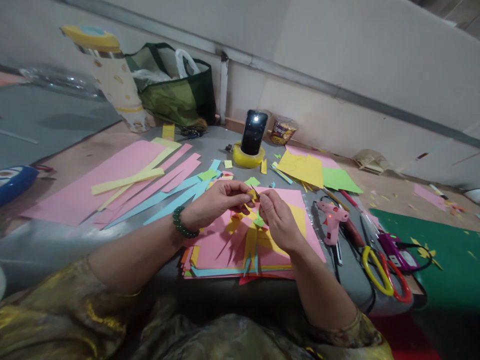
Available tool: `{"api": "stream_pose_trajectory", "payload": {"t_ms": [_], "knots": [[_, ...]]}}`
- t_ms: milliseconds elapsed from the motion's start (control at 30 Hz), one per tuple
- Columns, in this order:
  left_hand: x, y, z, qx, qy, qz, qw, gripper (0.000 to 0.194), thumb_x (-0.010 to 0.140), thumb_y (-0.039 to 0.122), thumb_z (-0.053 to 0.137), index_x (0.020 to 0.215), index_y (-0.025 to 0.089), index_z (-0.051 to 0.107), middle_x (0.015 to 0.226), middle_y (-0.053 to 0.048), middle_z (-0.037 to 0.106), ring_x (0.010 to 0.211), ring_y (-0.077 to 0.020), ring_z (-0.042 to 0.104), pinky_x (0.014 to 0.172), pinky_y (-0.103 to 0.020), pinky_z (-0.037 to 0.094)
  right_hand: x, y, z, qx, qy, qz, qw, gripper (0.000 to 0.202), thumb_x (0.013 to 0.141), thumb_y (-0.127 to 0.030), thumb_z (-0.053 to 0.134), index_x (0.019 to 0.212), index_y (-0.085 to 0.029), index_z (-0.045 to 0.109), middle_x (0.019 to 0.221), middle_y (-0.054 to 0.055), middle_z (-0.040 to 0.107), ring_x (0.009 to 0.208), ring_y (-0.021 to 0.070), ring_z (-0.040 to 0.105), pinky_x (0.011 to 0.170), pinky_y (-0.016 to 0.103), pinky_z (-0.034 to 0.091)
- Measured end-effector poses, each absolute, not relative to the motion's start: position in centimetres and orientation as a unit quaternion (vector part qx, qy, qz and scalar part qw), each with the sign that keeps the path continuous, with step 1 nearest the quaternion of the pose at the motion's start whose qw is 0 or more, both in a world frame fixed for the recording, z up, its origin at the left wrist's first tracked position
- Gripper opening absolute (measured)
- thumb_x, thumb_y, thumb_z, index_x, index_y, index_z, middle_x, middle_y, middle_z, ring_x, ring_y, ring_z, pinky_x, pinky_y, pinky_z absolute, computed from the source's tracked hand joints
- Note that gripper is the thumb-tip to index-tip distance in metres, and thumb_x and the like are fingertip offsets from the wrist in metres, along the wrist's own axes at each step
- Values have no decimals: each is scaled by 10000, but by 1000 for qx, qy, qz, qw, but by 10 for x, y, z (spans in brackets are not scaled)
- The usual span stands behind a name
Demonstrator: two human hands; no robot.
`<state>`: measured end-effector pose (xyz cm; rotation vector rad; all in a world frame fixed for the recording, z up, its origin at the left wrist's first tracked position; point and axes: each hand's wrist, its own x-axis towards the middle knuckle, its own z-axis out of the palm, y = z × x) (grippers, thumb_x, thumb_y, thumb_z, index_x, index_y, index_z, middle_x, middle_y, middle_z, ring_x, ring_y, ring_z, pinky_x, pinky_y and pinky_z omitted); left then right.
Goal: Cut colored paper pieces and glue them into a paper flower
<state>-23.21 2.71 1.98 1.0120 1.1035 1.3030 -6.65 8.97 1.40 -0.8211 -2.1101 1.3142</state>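
Observation:
Near the middle of the view, my left hand (231, 197) pinches a small yellow paper piece (252, 195) between thumb and fingertips. My right hand (278, 214) is closed on a thin, dark pointed tool (255, 190); its tip meets the yellow piece, and the fingers hide the rest, so its kind is unclear. Just below the hands are a green paper bit (258, 219) and yellow paper strips (250, 244), above a stack of coloured paper (221, 257) with a pink sheet on top. A green bead bracelet circles my left wrist.
Pink, cream and blue paper strips (176, 192) spread to the left. A phone (254, 131) leans upright on a yellow tape roll (247, 156). At the right lie a pink glue gun (332, 220), scissors (377, 270) and a purple device (397, 251). A tumbler (112, 80) and green bag (176, 95) stand behind.

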Motion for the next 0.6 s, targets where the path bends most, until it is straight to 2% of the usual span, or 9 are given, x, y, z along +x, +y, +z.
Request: {"api": "stream_pose_trajectory", "payload": {"t_ms": [267, 467, 533, 600], "knots": [[-233, 27, 19, 442, 464, 545, 540, 246, 701, 353, 803, 760, 156, 668, 697, -3, 695, 632, -109, 619, 637, -232, 518, -66, 89, 13, -303, -773, 487, 272, 358, 943, -558, 435, 803, -229, 462, 602, -55, 403, 555, 120, 388, 508, 265, 278], [-232, 26, 21, 456, 472, 539, 528, 231, 726, 354, 781, 749, 154, 668, 676, 2, 668, 618, -107, 610, 614, -229, 499, -66, 92, 16, -311, -718, 511, 357, 399, 890, -613, 503, 876, -216, 535, 593, -65, 385, 533, 109, 368, 493, 257, 287], [-232, 25, 22, 475, 475, 526, 521, 225, 737, 352, 769, 741, 154, 664, 652, 2, 655, 603, -109, 605, 591, -227, 484, -67, 92, 19, -308, -718, 515, 352, 378, 828, -583, 600, 877, -210, 558, 574, -77, 366, 512, 100, 347, 479, 253, 279], [-232, 24, 22, 496, 476, 509, 518, 221, 746, 349, 756, 729, 153, 656, 630, 5, 641, 586, -108, 595, 572, -223, 469, -69, 91, 22, -300, -735, 505, 340, 310, 783, -499, 662, 799, -207, 561, 561, -77, 379, 502, 91, 342, 475, 249, 281]]}}
